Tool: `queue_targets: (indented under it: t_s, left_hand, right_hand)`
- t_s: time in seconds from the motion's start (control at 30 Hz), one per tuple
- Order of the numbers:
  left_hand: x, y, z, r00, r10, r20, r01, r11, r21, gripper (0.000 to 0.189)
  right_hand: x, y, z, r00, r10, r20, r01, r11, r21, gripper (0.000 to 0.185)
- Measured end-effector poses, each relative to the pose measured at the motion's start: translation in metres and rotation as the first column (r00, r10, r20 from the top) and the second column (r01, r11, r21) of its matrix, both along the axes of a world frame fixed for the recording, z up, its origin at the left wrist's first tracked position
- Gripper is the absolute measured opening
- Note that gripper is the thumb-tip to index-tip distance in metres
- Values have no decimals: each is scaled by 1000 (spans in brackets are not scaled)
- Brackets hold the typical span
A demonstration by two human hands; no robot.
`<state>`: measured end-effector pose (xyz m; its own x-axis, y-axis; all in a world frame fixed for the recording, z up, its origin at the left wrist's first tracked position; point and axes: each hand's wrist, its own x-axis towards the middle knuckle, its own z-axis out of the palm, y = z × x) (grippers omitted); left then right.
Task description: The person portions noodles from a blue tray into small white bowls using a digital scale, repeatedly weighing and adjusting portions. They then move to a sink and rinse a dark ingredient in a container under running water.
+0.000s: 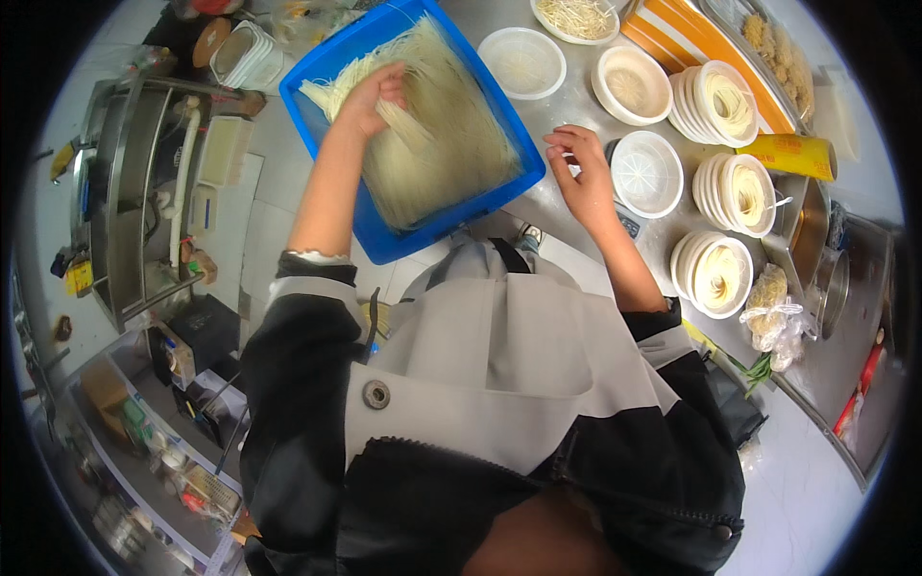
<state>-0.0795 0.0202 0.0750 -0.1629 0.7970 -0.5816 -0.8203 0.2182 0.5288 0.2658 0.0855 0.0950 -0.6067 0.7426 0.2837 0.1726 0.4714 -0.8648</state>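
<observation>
In the head view my left hand (374, 104) grips a bundle of pale, thin noodles (407, 129). The bundle lies over more noodles (439, 180) inside a blue plastic crate (533, 169), which sits partly past the edge of the steel table. My right hand (582, 173) is to the right of the crate, its fingers loosely bent and apart, holding nothing that I can see. Close beside it a white ribbed plastic bowl (647, 175) stands on what looks like a digital scale (628, 222), mostly hidden by the bowl.
Several stacks of white bowls (735, 108) topped with coiled noodles line the right side of the steel table (555, 119). White baskets (522, 65) stand beyond the crate, one with pale strips (576, 18). A yellow roll (792, 157) and bagged food (767, 309) lie at the right.
</observation>
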Motion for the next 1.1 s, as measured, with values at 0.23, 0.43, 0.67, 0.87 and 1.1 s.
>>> queue_targets:
  t_s: [0.23, 0.43, 0.67, 0.87, 1.1]
  left_hand:
    - [-26, -2, 125, 966, -203, -161, 227, 962, 151, 19]
    - [3, -34, 154, 837, -384, -390, 404, 914, -31, 23]
    - [72, -97, 88, 312, -823, -476, 710, 534, -459, 24]
    - [72, -99, 83, 295, -708, -641, 507, 685, -524, 22]
    - [72, -100, 59, -15, -482, -876, 389, 804, -449, 33]
  right_hand:
    - [-57, 4, 21, 984, 126, 125, -110, 986, -123, 23]
    - [-133, 13, 38, 962, 194, -193, -146, 961, 237, 79]
    - [-141, -25, -13, 633, 621, 462, -673, 737, -68, 23]
    - [-126, -25, -25, 845, 516, 140, -493, 854, -168, 36]
    - [-116, -21, -9, 848, 463, 259, -421, 884, -203, 33]
